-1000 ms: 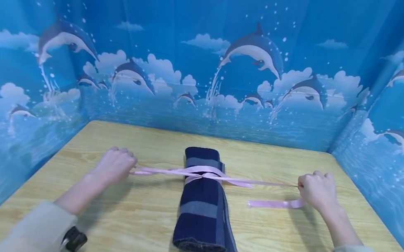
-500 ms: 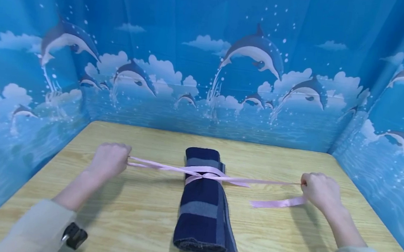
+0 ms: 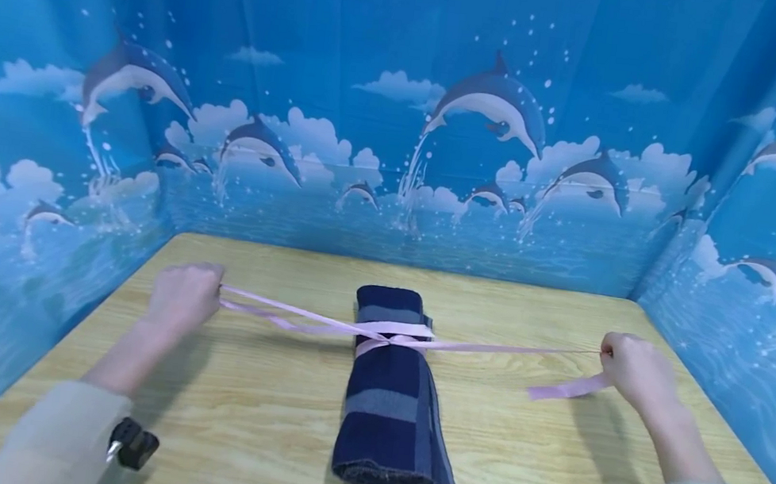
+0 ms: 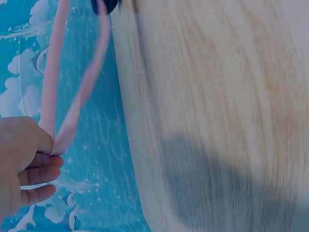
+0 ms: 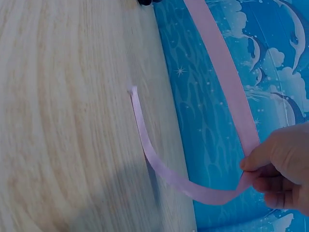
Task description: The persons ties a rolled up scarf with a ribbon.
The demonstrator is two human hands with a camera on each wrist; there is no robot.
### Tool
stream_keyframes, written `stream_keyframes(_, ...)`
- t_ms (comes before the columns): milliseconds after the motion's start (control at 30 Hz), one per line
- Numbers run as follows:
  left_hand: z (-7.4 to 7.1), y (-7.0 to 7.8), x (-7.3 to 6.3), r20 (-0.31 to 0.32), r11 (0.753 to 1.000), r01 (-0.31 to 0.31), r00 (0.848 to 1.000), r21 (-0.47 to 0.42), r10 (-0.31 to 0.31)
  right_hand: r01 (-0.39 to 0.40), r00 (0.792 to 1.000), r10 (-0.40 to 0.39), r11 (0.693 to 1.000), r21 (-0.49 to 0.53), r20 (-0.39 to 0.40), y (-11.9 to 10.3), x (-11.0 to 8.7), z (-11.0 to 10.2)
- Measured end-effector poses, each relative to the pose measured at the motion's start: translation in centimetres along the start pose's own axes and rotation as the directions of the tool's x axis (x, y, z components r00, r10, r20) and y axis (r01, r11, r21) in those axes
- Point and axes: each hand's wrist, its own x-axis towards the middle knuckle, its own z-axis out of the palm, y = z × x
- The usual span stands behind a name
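Note:
A rolled navy cloth with grey stripes (image 3: 377, 432) lies lengthwise in the middle. Around its upper half runs a pink ribbon (image 3: 491, 349), crossed in a small knot on top. My left hand (image 3: 184, 295) pinches the ribbon off to the left; two strands run from its thumb and finger, as the left wrist view shows, one taut and one slacker. Opposite, my right hand (image 3: 639, 368) pinches the other side between thumb and forefinger, pulled straight. From that pinch a loose ribbon tail (image 5: 164, 174) curves down over the table.
The pale wooden table (image 3: 253, 418) bears the cloth roll. A blue dolphin-printed curtain (image 3: 347, 94) encloses the back and both sides. Dark wrist cameras (image 3: 133, 445) sit at the sleeve cuffs.
Both hands have moved farther apart, the left going left and slightly away, the right going right. The short ribbon end right of the knot has drawn back toward the roll.

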Motion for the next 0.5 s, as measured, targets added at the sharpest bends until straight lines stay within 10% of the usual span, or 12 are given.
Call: stream_keyframes(500,-0.6,-2.9,-0.7,-0.006,0.995,-0.034,0.999,0.09,0.035,-0.112,0.992,0.112,0.994,-0.01,0.051,1.5,-0.1,-1.4)
